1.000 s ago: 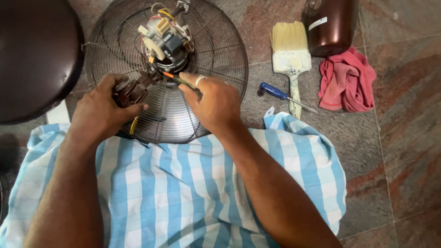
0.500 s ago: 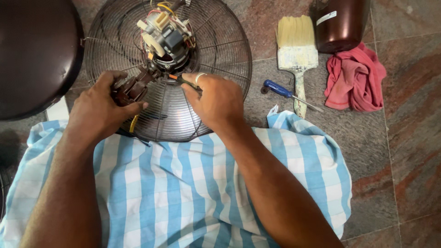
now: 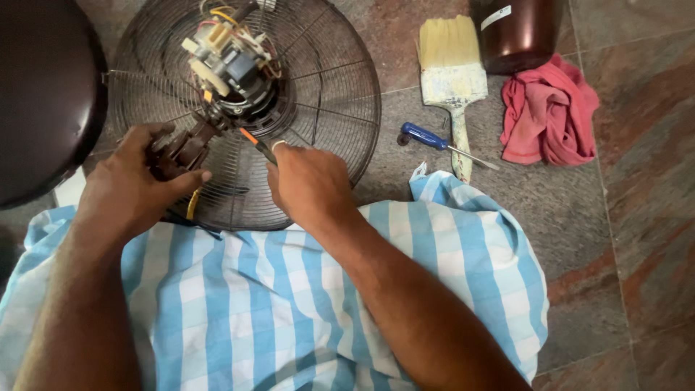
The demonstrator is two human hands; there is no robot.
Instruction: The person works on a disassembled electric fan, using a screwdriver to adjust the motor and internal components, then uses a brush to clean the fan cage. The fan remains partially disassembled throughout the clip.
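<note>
- Nearest: blue-and-white checked cloth (image 3: 289,311) over the person's lap, both forearms reaching out across it.
- Left hand (image 3: 134,190) curled around a dark brown motor part (image 3: 177,148), thumb laid under it, fingers wrapped behind; firm hold, hand mostly closed.
- Right hand (image 3: 308,185) closed on a small screwdriver with an orange-and-black shaft (image 3: 257,145); its tip points up-left toward the joint between the brown part and the fan motor (image 3: 232,65).
- Motor sits exposed at the middle of the round wire fan guard (image 3: 326,108), which lies flat on the stone floor (image 3: 637,217); coloured wires on top of the motor. A yellow wire (image 3: 192,204) hangs below the left hand.
- Right of the guard: blue-handled screwdriver (image 3: 423,135) lying on the floor, touching the handle of a wide paintbrush (image 3: 450,69).
- Further right: crumpled pink rag (image 3: 546,112).
- Far edge: dark brown glossy container (image 3: 517,29) just above the rag.
- Far left: large dark rounded shell (image 3: 40,94), beside the guard.
</note>
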